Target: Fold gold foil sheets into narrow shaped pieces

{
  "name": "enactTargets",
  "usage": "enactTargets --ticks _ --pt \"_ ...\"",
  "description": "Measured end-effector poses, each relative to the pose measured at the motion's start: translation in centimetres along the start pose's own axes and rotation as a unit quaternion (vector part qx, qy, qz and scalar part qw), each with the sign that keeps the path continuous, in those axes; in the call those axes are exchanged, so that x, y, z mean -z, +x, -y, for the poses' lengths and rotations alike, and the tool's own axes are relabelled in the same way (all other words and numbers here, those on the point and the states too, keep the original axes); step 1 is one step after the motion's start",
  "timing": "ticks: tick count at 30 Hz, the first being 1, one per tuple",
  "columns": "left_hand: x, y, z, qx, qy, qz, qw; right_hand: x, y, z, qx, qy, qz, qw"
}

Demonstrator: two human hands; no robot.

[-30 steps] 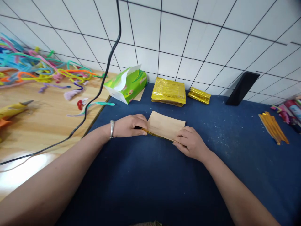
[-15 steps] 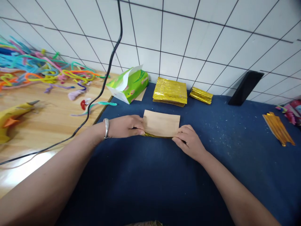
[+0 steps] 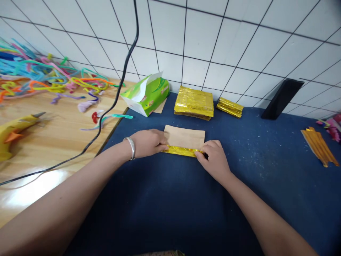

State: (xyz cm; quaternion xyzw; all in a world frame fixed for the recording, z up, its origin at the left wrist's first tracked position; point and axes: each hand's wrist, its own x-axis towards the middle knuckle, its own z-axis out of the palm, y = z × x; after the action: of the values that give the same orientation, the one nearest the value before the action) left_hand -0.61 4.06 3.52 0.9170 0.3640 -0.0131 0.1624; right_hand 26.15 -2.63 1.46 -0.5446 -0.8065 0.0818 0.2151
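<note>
The gold band [image 3: 182, 150] along the 6 o'clock edge of your sheet [image 3: 184, 137] has widened: 0.5 seconds ago it was a thin line, and now it lies as a clear strip against the tan face. That suggests 1 edge is turned up, with the rest of the tan side not yet folded. The sheet rests on the dark blue tabletop [image 3: 165, 199], in front of you, between your 2 hands.

Your left hand [image 3: 150, 143], at the sheet's 9 o'clock, pinches the band's left end, fingers curled. Your right hand [image 3: 214, 158], at 4 o'clock, pinches the other end between thumb and bent fingers. The middle is untouched, so the crease is probably loose there.

From the sheet, the gold stack [image 3: 194, 101] sits at 12 o'clock, a pleated gold piece [image 3: 229, 107] at 2.
</note>
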Motion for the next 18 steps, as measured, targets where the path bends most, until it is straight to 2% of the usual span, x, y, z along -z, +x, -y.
enactTargets --ticks 5,11,15,18 --pt "0.31 0.02 -0.78 0.045 0.063 0.023 0.997 -0.03 0.03 0.08 -0.025 -0.011 0.005 1.0" --pt "0.52 0.07 -0.95 0.061 0.075 0.048 0.994 0.1 0.11 0.37 -0.041 -0.013 0.004 0.999" --pt "0.47 -0.04 -0.78 0.082 0.089 0.049 0.991 0.1 0.12 0.36 -0.045 -0.01 0.009 0.999" --pt "0.63 -0.18 -0.9 0.092 0.109 0.028 0.989 0.05 0.07 0.29 -0.051 -0.007 0.007 0.999"
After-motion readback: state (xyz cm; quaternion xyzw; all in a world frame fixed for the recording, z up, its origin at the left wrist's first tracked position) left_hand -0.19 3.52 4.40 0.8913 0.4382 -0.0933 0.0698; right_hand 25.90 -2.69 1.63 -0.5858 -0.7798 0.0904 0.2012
